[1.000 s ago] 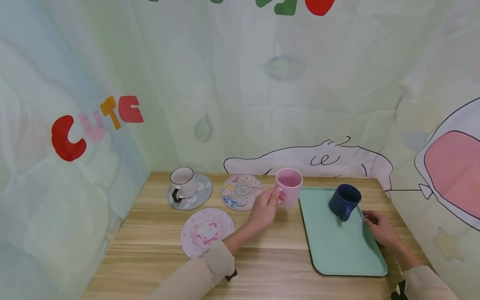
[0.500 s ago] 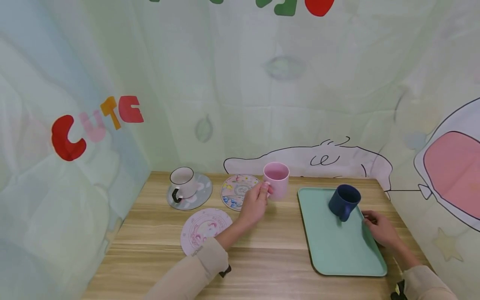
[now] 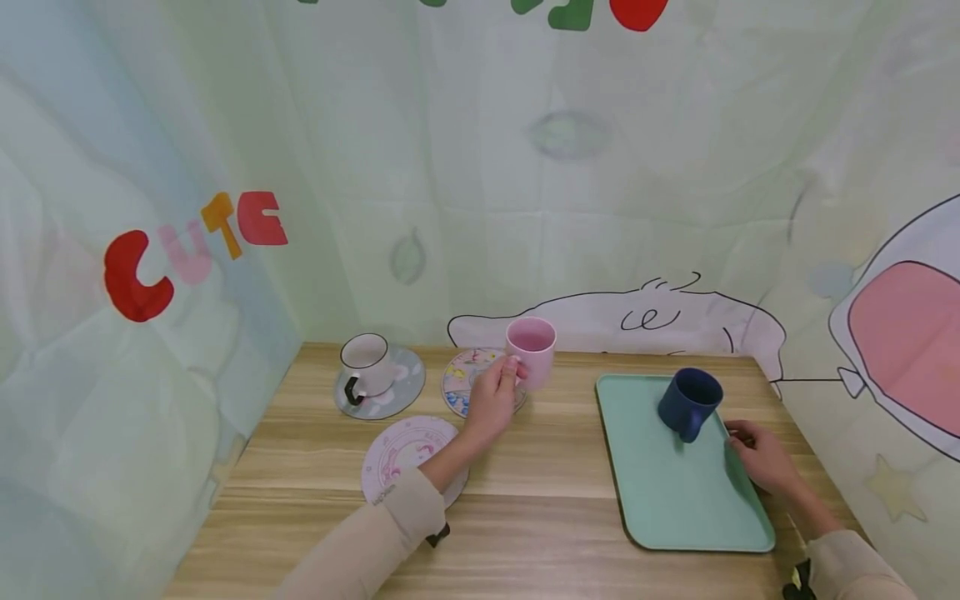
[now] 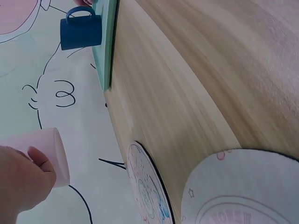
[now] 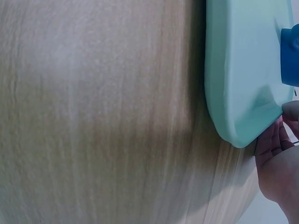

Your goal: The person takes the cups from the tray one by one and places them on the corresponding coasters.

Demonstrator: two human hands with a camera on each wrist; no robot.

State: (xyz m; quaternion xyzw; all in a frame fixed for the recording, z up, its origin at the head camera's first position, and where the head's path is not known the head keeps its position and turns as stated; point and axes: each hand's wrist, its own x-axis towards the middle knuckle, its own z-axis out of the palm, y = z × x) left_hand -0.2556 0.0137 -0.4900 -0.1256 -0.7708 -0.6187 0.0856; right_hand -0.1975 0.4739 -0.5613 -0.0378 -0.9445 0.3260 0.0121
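Note:
My left hand (image 3: 489, 404) pinches the handle of a pink mug (image 3: 536, 354), upright and raised above the table, just at the right side of a flowered round coaster (image 3: 459, 377). In the left wrist view, thumb and fingers close at the side of the pink mug (image 4: 60, 156). At the right, my right hand (image 3: 767, 460) grips the right edge of a mint-green tray (image 3: 675, 500). The right wrist view has the thumb on the tray's (image 5: 247, 84) rim and the fingers along its outer side. A navy mug (image 3: 686, 404) stands on the tray, its handle towards me.
A white mug (image 3: 369, 367) with a black handle stands on a grey round coaster (image 3: 408, 375) at the back left. Nearer lies a pale pink round coaster (image 3: 390, 458), partly under my left forearm. Printed cloth walls (image 3: 480, 167) rise behind and beside the wooden table (image 3: 540, 517).
My left hand has carried the pink mug leftwards and slightly up, from beside the tray to the flowered coaster's right edge. The right hand and navy mug have stayed put.

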